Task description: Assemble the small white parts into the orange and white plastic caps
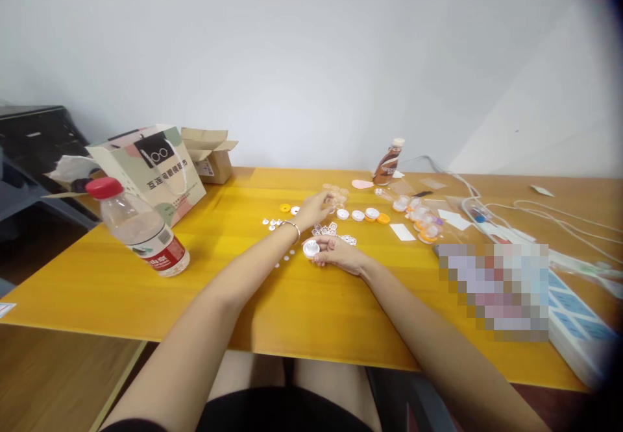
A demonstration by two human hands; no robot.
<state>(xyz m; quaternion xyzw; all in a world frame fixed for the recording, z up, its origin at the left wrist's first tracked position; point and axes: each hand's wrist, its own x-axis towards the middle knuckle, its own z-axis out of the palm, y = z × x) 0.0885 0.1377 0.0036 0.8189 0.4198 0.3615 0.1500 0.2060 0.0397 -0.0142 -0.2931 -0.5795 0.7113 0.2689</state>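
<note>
Between the fingers of my right hand (pixel 341 255) is a small white round plastic case part (pixel 311 248), tilted with its hollow side up. My left hand (pixel 315 210) reaches farther out over the table, fingers bent and tips drawn together beside several clear round covers (pixel 343 195). Whatever those fingertips pinch, if anything, is too small to make out. White lace-like cut-outs (pixel 346 240) lie just beyond my right hand. Small white pegged pieces (pixel 272 227) and flat white discs (pixel 286 257) are scattered left of my hands.
White round parts (pixel 357 215) and an orange ring (pixel 383 218) lie right of centre, before assembled round cases (pixel 428 231). A water bottle (pixel 146 237), paper bag (pixel 170 172) and carton (pixel 217 159) stand left. A brown drink bottle (pixel 388 163) stands behind; a power strip (pixel 579 328) lies right.
</note>
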